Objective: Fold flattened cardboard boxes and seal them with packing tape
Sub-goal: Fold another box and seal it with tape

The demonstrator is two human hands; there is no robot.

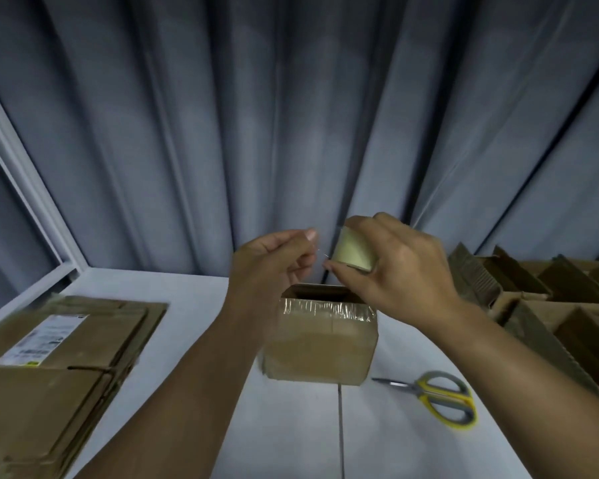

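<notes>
The right hand [405, 267] grips a tape roll [351, 252], fingers curled round it; the left hand [274, 264] pinches the faint tape end [320, 253] beside it. Scissors [436, 397] lie nearest on the white table [291, 426]. Below the hands stands a taped cardboard box [320, 344]. Stacked flattened boxes [59, 357] lie left, folded boxes [550, 299] right, a curtain [291, 115] behind.

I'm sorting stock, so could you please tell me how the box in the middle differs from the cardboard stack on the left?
The middle box stands folded up; the left stack lies flat. The middle box carries clear tape near its top; the left stack shows a white label instead. Both are brown cardboard.
</notes>
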